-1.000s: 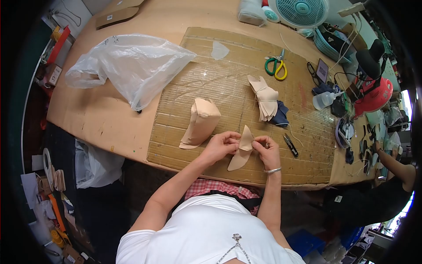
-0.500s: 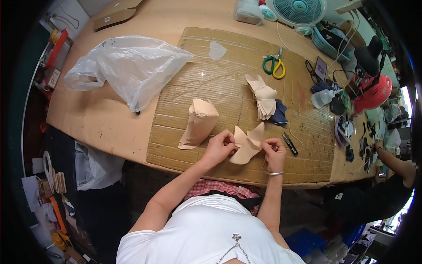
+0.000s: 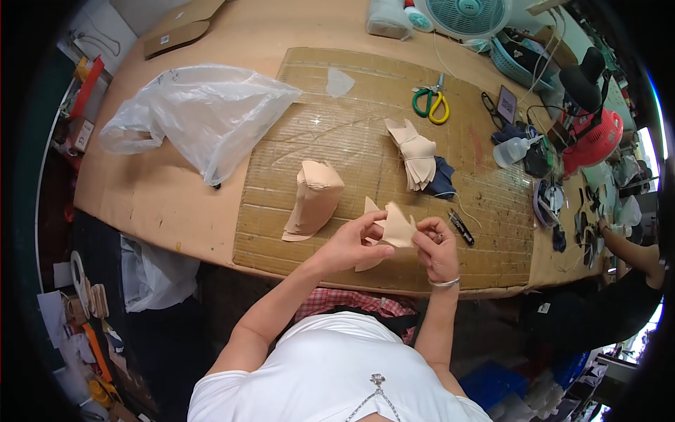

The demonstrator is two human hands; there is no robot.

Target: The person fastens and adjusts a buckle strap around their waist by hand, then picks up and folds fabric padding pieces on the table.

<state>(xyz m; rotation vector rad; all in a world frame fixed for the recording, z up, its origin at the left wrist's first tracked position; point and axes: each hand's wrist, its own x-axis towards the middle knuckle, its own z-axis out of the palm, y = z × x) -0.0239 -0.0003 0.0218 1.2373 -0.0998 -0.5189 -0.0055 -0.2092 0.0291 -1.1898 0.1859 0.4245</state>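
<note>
A beige cut piece (image 3: 399,226) is held up between both hands, with more beige material showing behind and below it. My left hand (image 3: 357,243) has its fingers around the left side of this material. At the right edge, my right hand (image 3: 436,249) pinches the piece between thumb and fingers. Left of them, a folded stack of beige pieces (image 3: 314,200) stands on the cardboard mat (image 3: 281,260). A tied bundle of beige pieces (image 3: 416,160) lies beyond the hands, beside dark blue cloth (image 3: 441,178). Small black snips (image 3: 460,228) rest right of my right hand.
Green-and-yellow scissors (image 3: 431,104), a clear plastic bag (image 3: 204,112), a squeeze bottle (image 3: 513,150), a phone (image 3: 506,104) and a blue basket (image 3: 517,65) are on the table. A fan (image 3: 467,10) stands at the back. Another person's arm (image 3: 628,250) is at the far right.
The spread beige pieces have been turned and brought together between the hands. My left hand has opened its grip wider around them, and the whole view has shifted slightly.
</note>
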